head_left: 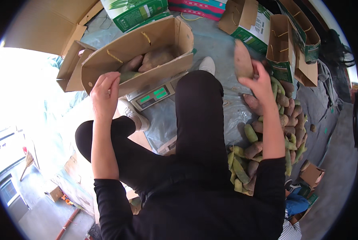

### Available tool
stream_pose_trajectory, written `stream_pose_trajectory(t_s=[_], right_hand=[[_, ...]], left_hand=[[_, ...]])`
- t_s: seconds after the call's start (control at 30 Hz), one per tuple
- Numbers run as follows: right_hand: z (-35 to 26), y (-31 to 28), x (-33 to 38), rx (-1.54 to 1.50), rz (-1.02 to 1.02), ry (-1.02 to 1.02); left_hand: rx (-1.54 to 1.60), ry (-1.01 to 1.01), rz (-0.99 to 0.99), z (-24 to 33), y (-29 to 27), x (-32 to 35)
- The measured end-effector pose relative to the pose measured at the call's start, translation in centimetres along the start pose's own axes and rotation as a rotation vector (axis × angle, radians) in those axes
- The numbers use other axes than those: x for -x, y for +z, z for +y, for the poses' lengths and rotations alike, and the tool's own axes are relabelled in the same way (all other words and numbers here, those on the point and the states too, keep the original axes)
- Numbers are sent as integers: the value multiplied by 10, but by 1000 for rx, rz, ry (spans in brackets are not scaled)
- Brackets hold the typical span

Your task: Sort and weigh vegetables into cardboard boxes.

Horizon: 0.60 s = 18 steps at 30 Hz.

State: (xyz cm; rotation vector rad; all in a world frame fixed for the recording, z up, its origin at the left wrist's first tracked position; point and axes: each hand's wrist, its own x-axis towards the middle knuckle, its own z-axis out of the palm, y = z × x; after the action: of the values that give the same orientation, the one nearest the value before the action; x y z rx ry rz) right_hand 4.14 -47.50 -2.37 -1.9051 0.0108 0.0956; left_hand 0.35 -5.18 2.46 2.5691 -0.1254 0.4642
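Over the pile at right, right hand [260,82] is raised with fingers wrapped round one long brown sweet potato [243,60], held roughly upright, clear of the heap below it; right forearm runs straight up from the lower edge, black sleeve to the wrist. Left hand [105,93] sits at the near long edge of the open cardboard box [107,66], fingers curled down and loosely bunched, thumb side toward the box wall; whether they pinch the cardboard or only touch it I cannot tell. Left forearm is near vertical, elbow bent over the left knee. Box rests tilted on a digital scale [155,96] with green displays, flaps open, rope handles on the walls; inside are several brown sweet potatoes [157,58] and one greenish piece at the near wall. Heap of brown and green tubers [285,120] lies on grey sheeting [211,40] just right of the right leg. Further open boxes with green print [281,44] stand behind the heap, their contents not visible
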Motion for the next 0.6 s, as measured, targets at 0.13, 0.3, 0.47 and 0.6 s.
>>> stream_pose_trajectory(t_s=[0.13, 0.3, 0.47, 0.6], right_hand=[[-81, 46, -49, 303, -91, -388], [-126, 120, -78, 680, -18, -740], [-110, 125, -82, 592, -5, -738], [-57, 68, -59, 468, 32, -402]], left_hand=[[54, -67, 10, 0, -4, 1], [86, -117, -20, 1, -2, 2], [105, -130, -56, -6, 1, 3], [92, -110, -98, -15, 7, 5]])
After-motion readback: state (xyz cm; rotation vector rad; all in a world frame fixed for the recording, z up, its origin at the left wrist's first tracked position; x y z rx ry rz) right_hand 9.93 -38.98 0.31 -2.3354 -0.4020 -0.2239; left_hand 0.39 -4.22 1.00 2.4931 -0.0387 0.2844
